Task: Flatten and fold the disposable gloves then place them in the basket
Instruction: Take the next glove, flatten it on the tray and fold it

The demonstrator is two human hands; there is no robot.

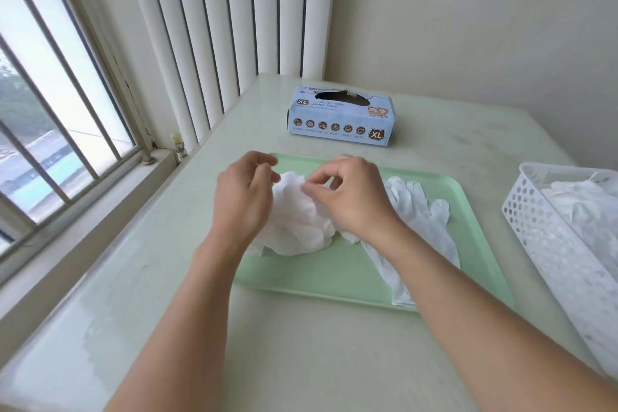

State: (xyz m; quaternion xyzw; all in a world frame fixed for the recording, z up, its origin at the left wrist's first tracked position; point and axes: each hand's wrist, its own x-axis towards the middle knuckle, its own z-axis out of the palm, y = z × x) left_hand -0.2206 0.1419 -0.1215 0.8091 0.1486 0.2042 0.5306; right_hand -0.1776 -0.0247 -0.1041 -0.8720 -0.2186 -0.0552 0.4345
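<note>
Pale table in window corner. One tray, box, basket. Left hand and right hand pinch crumpled glove; flat glove beside.

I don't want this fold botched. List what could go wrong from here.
1. The crumpled glove is bunched between the left hand and right hand; pinching thin film may crease or tear it.
2. The right forearm lies over the flat glove on the tray and could drag it.
3. The basket reaches past the frame edge; its footing cannot be judged.
</note>
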